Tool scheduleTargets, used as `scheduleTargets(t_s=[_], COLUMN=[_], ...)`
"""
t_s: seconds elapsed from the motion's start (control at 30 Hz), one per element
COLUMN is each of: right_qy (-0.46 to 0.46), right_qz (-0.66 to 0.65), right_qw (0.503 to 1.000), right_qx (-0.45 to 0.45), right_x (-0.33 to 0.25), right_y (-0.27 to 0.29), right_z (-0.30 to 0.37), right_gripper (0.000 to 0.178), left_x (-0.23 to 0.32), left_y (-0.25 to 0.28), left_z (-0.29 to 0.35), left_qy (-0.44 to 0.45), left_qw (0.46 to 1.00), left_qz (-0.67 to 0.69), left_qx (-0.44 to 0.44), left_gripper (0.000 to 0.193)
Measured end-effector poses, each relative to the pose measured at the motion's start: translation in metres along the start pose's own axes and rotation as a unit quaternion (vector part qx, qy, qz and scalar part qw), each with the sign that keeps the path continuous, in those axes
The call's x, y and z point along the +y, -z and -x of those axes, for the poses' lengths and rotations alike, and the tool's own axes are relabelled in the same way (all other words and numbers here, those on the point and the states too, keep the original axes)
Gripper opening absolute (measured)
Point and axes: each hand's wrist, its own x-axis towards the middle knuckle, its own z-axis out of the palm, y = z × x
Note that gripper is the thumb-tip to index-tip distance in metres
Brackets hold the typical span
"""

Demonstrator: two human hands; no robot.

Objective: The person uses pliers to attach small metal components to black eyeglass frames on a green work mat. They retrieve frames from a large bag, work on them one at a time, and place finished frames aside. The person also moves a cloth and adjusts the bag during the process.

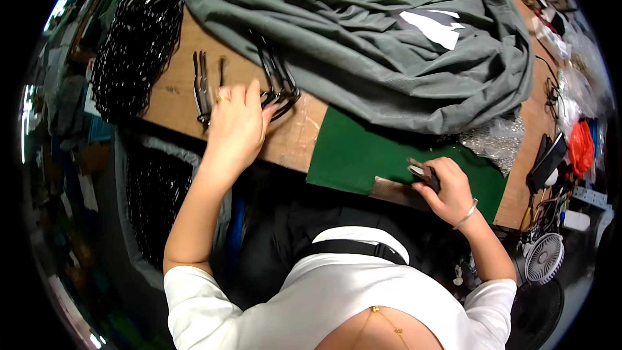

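Note:
My left hand (pixel 238 123) is over the wooden table, fingers bent, thumb and forefinger closed at the near edge of some black eyeglass frames (pixel 280 81). Their temples point away from me. Left of that hand, more dark eyeglass frames (pixel 202 87) stand on the wood, partly hidden by the fingers. My right hand (pixel 450 188) is wrapped round a small pair of pliers (pixel 424 174), its jaws pointing left above the green mat (pixel 363 149). Most of the handles are hidden in the palm.
A grey cloth cover (pixel 311 39) fills the table's far side. Black glossy pieces are heaped (pixel 139 52) at the far left, with more in a lined bin (pixel 162 201) below. A clear bag of small metal parts (pixel 495 139), a phone (pixel 547 159) and a small fan (pixel 544 258) are at right.

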Motion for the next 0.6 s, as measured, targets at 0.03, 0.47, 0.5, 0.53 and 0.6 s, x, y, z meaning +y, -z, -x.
scheduleTargets(t_s=[0.03, 0.47, 0.5, 0.53, 0.6], right_qy=[0.006, 0.012, 0.037, 0.057, 0.042], right_qz=[-0.002, -0.048, -0.023, 0.017, 0.097], right_qw=[1.0, 0.995, 0.995, 0.991, 0.986], right_qx=[0.012, 0.083, 0.094, 0.121, 0.127], right_x=[0.0, 0.006, -0.001, 0.0, 0.016], right_y=[0.0, 0.096, 0.105, 0.105, 0.088], right_z=[-0.005, -0.04, -0.061, -0.089, -0.151], right_gripper=[0.024, 0.022, 0.021, 0.021, 0.025], left_x=[0.0, -0.018, -0.001, 0.016, 0.043], left_y=[-0.006, 0.052, 0.059, 0.056, 0.033], left_z=[-0.001, -0.037, -0.051, -0.069, -0.108], left_qy=[0.025, -0.094, -0.142, -0.175, -0.192], left_qw=[0.999, 0.97, 0.964, 0.961, 0.967], left_qz=[0.021, 0.147, 0.187, 0.203, 0.17], left_qx=[-0.009, -0.168, -0.126, -0.074, -0.007], left_gripper=[0.028, 0.07, 0.066, 0.063, 0.058])
